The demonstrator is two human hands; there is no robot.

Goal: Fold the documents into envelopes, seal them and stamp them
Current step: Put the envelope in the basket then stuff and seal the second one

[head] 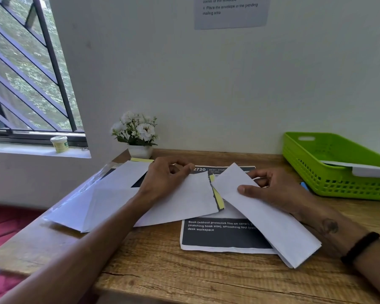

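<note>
My right hand [274, 189] holds a folded white document [270, 218], thumb on top and fingers curled behind it, one end raised and the other near the desk's front. My left hand [166, 175] pinches the top edge of a white envelope [184, 200] whose open end, with a yellow adhesive strip [218, 199], faces the folded document. Further white envelopes [101, 205] lie spread to the left under my forearm. A printed sheet with a dark panel [219, 238] lies flat beneath both.
A green plastic basket [338, 183] with a white envelope in it stands at the right, a blue object [304, 186] beside it. A small pot of white flowers [138, 137] stands at the back against the wall. The wooden desk [184, 277] ends close on the left.
</note>
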